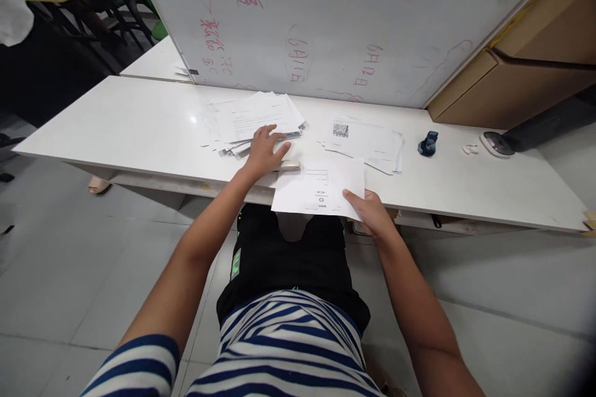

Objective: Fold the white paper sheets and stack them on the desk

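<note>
Between thumb and fingers, my right hand (pixel 371 213) grips a sheet of paper (pixel 321 186) at its near right corner. The printed sheet extends over the desk's front edge. My left hand (pixel 266 150) rests with spread fingers at the near right side of a messy paper stack (pixel 258 116). Just below that hand lies a small pale, flat object (pixel 289 165), partly beside the held sheet; its kind is unclear. A second, thinner pile of papers (pixel 367 139), with a dark square picture on top, lies right of centre.
The white desk (pixel 139 121) meets a whiteboard (pixel 344 18) with red writing. On the right are a dark blue object (pixel 427 143), small white earbuds (pixel 470 149), a computer mouse (pixel 497 144) and cardboard boxes (pixel 516 84). A person's dark clothing (pixel 37 68) shows at left.
</note>
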`<state>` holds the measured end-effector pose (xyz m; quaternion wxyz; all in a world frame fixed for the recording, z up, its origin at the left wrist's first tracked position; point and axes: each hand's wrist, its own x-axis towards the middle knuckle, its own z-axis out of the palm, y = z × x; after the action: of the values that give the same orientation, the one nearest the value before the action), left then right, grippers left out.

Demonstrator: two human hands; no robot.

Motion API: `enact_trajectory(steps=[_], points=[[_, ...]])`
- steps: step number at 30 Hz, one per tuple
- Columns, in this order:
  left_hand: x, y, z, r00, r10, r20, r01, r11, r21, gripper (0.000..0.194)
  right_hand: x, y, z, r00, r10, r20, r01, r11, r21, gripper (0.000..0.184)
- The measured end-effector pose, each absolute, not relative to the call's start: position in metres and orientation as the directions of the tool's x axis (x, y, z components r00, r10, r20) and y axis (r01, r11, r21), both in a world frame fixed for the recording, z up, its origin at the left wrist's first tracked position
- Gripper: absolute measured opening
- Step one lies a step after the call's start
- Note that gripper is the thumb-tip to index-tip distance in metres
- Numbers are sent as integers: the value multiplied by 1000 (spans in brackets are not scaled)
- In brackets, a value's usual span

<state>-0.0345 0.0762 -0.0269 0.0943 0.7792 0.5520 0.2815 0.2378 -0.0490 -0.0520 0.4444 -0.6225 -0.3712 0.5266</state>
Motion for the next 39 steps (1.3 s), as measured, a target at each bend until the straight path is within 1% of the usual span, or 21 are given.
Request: enact_trajectory(steps=[2,6,9,12,14,16,19,24,30,35,39], points=[[-34,76,-28,217,919,329,835,-349,426,39,231,-47,-50,137,932,-336,8,-340,-940,34],[-34,70,-23,223,901,372,853,-365,374,45,227,-45,-51,156,929,-336,48,-347,-937,34],[-32,67,-17,241,883,402,856,-389,340,43,231,-45,-56,152,927,-343,36,-352,-935,36],[-23,69,-12,294,872,393,845,-429,321,37,235,-45,-61,152,930,-334,20,-341,-940,36],[-14,73,-9,332,868,368,828,-455,327,36,236,-44,-63,164,931,-327,28,-335,-942,35],[-5,81,-9,346,870,352,818,-463,341,39,237,-44,-65,175,930,-323,46,-335,-941,35],[6,94,-14,334,886,322,819,-442,366,45,237,-44,-65,178,926,-332,53,-346,-937,36],[8,104,-25,302,910,282,814,-401,421,49,236,-45,-60,173,925,-340,36,-351,-936,34],[12,99,-29,335,896,292,819,-430,381,52,234,-46,-52,169,913,-372,59,-386,-920,31],[16,94,-31,363,880,306,810,-460,363,57,236,-44,-53,183,916,-356,82,-375,-923,34],[17,91,-31,357,881,310,810,-457,368,53,235,-44,-53,153,922,-357,77,-371,-925,34]])
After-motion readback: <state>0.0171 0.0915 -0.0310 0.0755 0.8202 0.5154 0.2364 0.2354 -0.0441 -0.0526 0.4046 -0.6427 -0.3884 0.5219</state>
